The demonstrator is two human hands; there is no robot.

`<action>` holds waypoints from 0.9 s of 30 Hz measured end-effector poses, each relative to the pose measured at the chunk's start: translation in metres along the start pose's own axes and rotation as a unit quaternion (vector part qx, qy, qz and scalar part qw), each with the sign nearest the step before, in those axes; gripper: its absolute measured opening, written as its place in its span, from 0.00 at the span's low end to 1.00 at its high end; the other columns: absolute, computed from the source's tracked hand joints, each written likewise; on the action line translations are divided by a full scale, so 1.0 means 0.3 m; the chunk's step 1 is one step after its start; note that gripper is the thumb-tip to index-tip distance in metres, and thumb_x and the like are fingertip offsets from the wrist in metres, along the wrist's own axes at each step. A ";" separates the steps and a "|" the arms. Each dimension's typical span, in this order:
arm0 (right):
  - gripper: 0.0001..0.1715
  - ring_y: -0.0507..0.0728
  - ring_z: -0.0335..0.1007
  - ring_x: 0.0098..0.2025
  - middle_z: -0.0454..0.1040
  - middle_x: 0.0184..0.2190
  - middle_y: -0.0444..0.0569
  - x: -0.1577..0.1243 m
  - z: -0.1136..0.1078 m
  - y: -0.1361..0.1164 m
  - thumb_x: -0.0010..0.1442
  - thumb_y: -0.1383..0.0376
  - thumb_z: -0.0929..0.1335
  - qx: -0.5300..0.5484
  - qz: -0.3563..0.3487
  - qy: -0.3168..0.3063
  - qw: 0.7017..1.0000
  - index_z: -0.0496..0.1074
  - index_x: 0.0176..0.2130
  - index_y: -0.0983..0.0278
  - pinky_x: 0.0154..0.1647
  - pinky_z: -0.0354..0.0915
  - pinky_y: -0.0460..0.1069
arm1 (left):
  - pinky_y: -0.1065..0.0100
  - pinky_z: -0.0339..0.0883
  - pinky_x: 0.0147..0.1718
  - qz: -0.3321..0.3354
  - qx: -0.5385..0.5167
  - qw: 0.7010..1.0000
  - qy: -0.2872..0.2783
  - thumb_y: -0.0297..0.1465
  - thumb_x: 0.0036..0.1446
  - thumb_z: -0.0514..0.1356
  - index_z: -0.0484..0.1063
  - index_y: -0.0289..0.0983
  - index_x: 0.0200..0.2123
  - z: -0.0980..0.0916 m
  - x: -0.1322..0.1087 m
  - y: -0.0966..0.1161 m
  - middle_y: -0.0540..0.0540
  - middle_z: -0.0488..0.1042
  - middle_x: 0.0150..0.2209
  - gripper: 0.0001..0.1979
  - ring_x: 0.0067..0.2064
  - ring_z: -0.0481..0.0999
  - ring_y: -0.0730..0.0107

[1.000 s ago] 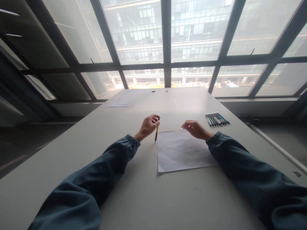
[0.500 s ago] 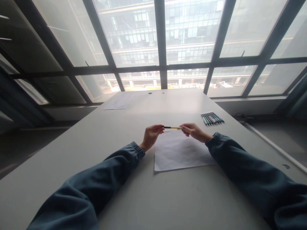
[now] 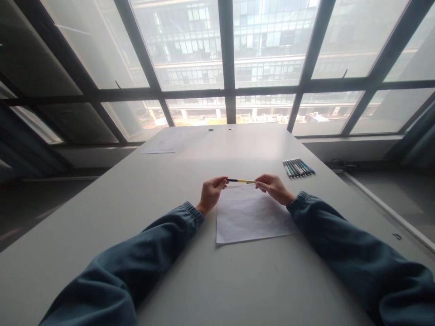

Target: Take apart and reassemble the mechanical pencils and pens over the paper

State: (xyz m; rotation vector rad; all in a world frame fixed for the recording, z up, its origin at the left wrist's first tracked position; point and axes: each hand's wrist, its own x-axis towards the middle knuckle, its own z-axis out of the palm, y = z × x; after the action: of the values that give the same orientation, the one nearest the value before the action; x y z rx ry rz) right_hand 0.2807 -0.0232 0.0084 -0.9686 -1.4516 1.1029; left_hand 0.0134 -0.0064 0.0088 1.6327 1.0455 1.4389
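A slim pen (image 3: pixel 242 181), black at its left end and yellow along the middle with a metal clip toward the right, is held level between my two hands. My left hand (image 3: pixel 211 194) pinches the black end with its fingertips. At the other end, the fingers of my right hand (image 3: pixel 273 186) close on the clip side and hide the tip. Below and just behind the pen lies a sheet of white paper (image 3: pixel 253 219), partly covered by my right forearm.
A row of several pens (image 3: pixel 299 168) lies side by side at the right. Another paper sheet (image 3: pixel 159 146) rests at the far left of the white table (image 3: pixel 183 280). A small dark object (image 3: pixel 397 236) is near the right edge. Tall windows (image 3: pixel 265 50) stand beyond.
The view has shifted slightly, so everything sits a little further left. My hands keep their hold on the pen, and its clip now shows more clearly.
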 end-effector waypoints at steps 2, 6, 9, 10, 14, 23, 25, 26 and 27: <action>0.23 0.50 0.64 0.23 0.78 0.25 0.48 0.000 0.000 0.002 0.50 0.50 0.78 0.007 -0.002 0.009 1.000 0.79 0.37 0.66 0.23 0.61 0.47 | 0.65 0.76 0.33 0.001 0.005 1.000 0.004 0.38 0.56 0.67 0.82 0.33 0.42 -0.003 -0.003 -0.001 0.42 0.83 0.33 0.16 0.29 0.78 0.68; 0.22 0.53 0.71 0.27 0.81 0.30 0.51 -0.010 0.001 0.004 0.52 0.52 0.77 0.016 -0.019 0.024 0.999 0.81 0.40 0.66 0.24 0.64 0.48 | 0.64 0.77 0.35 0.011 0.017 1.000 0.003 0.38 0.57 0.67 0.83 0.34 0.42 -0.011 -0.020 0.000 0.42 0.84 0.34 0.15 0.31 0.79 0.66; 0.21 0.53 0.72 0.27 0.82 0.31 0.52 -0.019 -0.001 0.003 0.52 0.53 0.77 -0.004 -0.028 0.043 0.999 0.80 0.39 0.66 0.25 0.65 0.48 | 0.63 0.76 0.38 0.033 0.040 0.999 -0.005 0.37 0.58 0.66 0.83 0.36 0.42 -0.014 -0.036 0.000 0.42 0.84 0.37 0.13 0.36 0.81 0.63; 0.20 0.54 0.73 0.27 0.82 0.31 0.52 -0.021 -0.002 0.002 0.53 0.54 0.76 -0.009 -0.030 0.052 0.998 0.79 0.39 0.66 0.25 0.64 0.48 | 0.63 0.76 0.38 0.043 0.054 0.998 -0.006 0.37 0.58 0.66 0.83 0.37 0.42 -0.014 -0.040 -0.001 0.42 0.84 0.38 0.12 0.37 0.81 0.62; 0.19 0.54 0.74 0.27 0.82 0.30 0.52 -0.019 -0.004 0.000 0.53 0.54 0.77 -0.014 -0.026 0.079 0.996 0.76 0.37 0.66 0.23 0.62 0.47 | 0.64 0.73 0.38 0.081 0.109 0.991 -0.004 0.36 0.59 0.67 0.83 0.40 0.40 -0.012 -0.045 0.000 0.44 0.84 0.40 0.09 0.39 0.81 0.63; 0.21 0.54 0.72 0.26 0.79 0.26 0.49 -0.024 -0.004 0.025 0.50 0.51 0.77 -0.056 -0.021 0.115 0.992 0.80 0.35 0.65 0.23 0.62 0.47 | 0.66 0.71 0.35 0.098 0.156 0.983 0.018 0.32 0.57 0.68 0.83 0.40 0.38 -0.022 -0.042 0.003 0.46 0.82 0.34 0.06 0.35 0.78 0.66; 0.21 0.54 0.72 0.26 0.79 0.27 0.50 -0.026 -0.008 0.029 0.51 0.51 0.77 -0.057 -0.026 0.116 0.991 0.80 0.35 0.65 0.23 0.63 0.48 | 0.66 0.71 0.35 0.102 0.160 0.982 0.015 0.32 0.57 0.68 0.82 0.40 0.37 -0.025 -0.044 0.000 0.46 0.82 0.34 0.05 0.36 0.78 0.66; 0.21 0.55 0.72 0.26 0.80 0.27 0.51 -0.027 -0.010 0.030 0.51 0.51 0.77 -0.056 -0.029 0.118 0.991 0.80 0.35 0.65 0.23 0.63 0.48 | 0.66 0.71 0.35 0.104 0.161 0.981 0.013 0.32 0.57 0.68 0.82 0.40 0.37 -0.026 -0.045 0.000 0.47 0.82 0.34 0.05 0.36 0.78 0.66; 0.21 0.55 0.73 0.26 0.80 0.28 0.51 -0.028 -0.011 0.032 0.51 0.51 0.77 -0.055 -0.032 0.120 0.991 0.80 0.35 0.65 0.23 0.64 0.48 | 0.66 0.71 0.35 0.106 0.162 0.981 0.011 0.31 0.57 0.68 0.82 0.40 0.37 -0.026 -0.046 0.000 0.47 0.82 0.34 0.04 0.36 0.78 0.66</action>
State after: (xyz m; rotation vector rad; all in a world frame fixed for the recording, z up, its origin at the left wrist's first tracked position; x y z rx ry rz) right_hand 0.2855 -0.0283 -0.0028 -1.0857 -1.3477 0.8359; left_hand 0.0050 -0.0187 0.0039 2.0150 1.1964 1.4841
